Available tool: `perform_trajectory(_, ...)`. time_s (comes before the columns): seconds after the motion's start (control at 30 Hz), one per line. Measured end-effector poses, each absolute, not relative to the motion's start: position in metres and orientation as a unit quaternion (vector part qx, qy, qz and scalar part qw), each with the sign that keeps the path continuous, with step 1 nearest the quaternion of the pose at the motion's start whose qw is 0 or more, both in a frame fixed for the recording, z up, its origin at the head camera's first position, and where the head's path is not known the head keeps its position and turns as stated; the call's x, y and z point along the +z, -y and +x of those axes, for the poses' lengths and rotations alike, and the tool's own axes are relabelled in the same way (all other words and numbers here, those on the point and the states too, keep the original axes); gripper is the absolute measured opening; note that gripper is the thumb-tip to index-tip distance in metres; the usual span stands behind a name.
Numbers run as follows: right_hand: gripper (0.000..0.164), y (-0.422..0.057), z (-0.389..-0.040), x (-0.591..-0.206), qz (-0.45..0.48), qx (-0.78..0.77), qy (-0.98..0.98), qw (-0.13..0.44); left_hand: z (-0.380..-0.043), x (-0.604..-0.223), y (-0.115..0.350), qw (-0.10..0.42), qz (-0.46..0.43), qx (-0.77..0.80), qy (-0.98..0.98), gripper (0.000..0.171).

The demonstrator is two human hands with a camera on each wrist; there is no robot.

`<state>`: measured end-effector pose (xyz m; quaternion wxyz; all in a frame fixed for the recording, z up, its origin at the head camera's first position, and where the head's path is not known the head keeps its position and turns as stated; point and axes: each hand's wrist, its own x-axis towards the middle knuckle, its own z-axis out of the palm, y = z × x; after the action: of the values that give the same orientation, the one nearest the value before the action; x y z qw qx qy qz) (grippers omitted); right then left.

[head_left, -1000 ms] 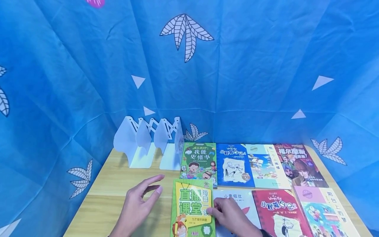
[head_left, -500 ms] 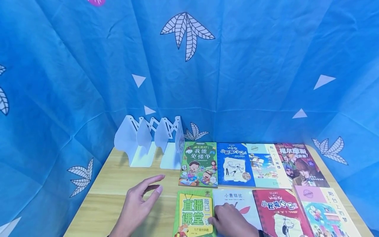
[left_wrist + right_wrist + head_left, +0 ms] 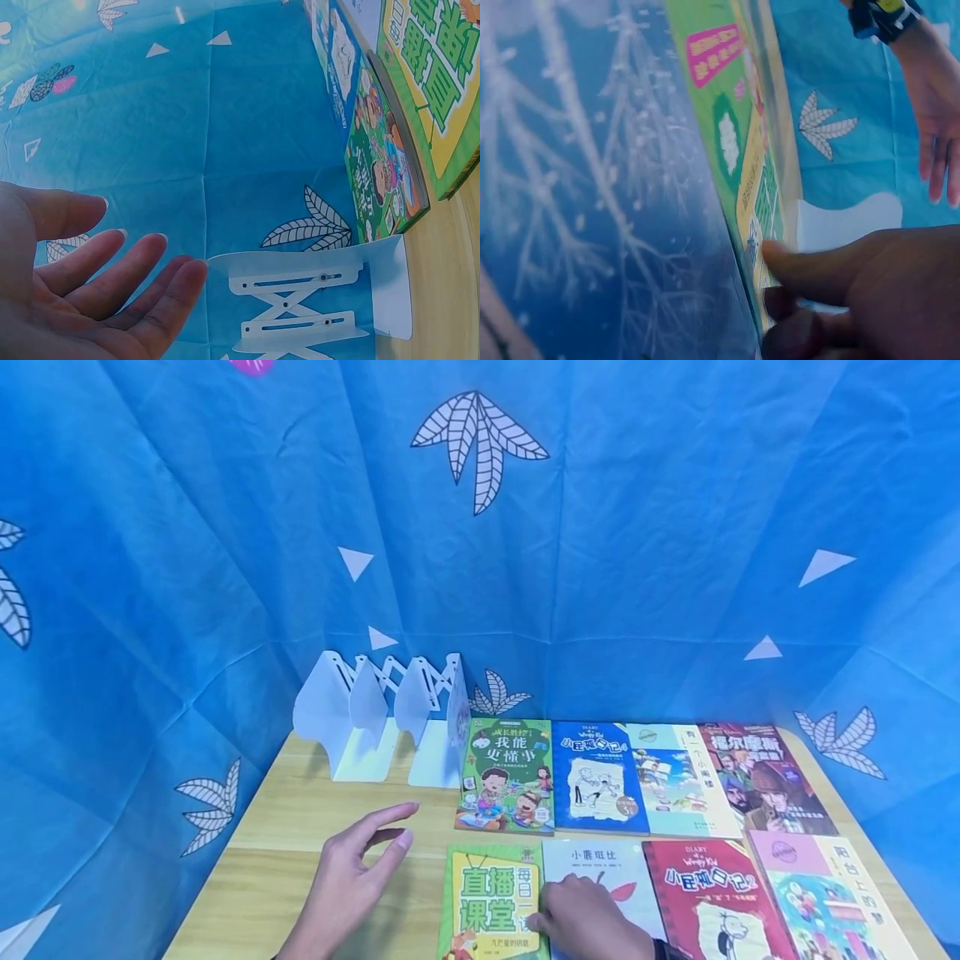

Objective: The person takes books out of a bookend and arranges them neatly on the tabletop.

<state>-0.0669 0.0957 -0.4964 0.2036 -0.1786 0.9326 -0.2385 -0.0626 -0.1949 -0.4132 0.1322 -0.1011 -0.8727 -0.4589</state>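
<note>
A green and yellow book point(image 3: 491, 902) lies at the near edge of the head view, its bottom out of frame. My right hand point(image 3: 592, 914) pinches its right edge, thumb on the cover and the other fingers curled. In the right wrist view the thumb point(image 3: 810, 270) lies against the green cover. Under that hand is a pale book point(image 3: 630, 872) with a red shape on its cover, partly hidden. My left hand point(image 3: 356, 872) holds nothing, fingers loosely bent, over the wood to the left of the green and yellow book. A white expandable book rack point(image 3: 318, 714) stands beyond it.
Behind lie a green book point(image 3: 506, 777), a blue diary book point(image 3: 596, 777), a book with a pastel scene point(image 3: 671, 785) and a detective book point(image 3: 776, 781). A red diary book point(image 3: 712, 893) and a pink-topped book point(image 3: 817, 893) lie at right. Blue cloth point(image 3: 637, 568) hangs behind.
The green and yellow book has come toward me with my right hand, off the lower edge of the green book behind, then come to rest. My left hand has stayed in place.
</note>
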Motion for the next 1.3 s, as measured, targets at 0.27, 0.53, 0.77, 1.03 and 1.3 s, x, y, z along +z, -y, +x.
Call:
perform_trajectory(0.27,0.054,-0.094,-0.063,-0.496,-0.452,-0.152,-0.879,0.029,-0.065,-0.415,0.193,0.145,-0.123,-0.452,0.871,0.031)
perform_trajectory(0.53,0.067,-0.092,-0.055,-0.514,-0.458,-0.173,-0.859,0.151,-0.064,-0.417,0.194,0.144,-0.125,-0.447,0.874,0.032)
perform_trajectory(0.77,0.066,-0.092,-0.053,-0.518,-0.450,-0.163,-0.864,0.156,-0.063,-0.418,0.196,0.158,-0.131,-0.442,0.873,0.035)
perform_trajectory(1.03,0.068,-0.090,-0.058,-0.516,-0.449,-0.144,-0.867,0.161,-0.062,-0.419,0.195,0.156,-0.125,-0.447,0.872,0.033)
perform_trajectory(1.3,0.070,-0.091,-0.062,-0.513,-0.434,-0.165,-0.866,0.188,-0.062,-0.418,0.195,0.143,-0.111,-0.452,0.873,0.032)
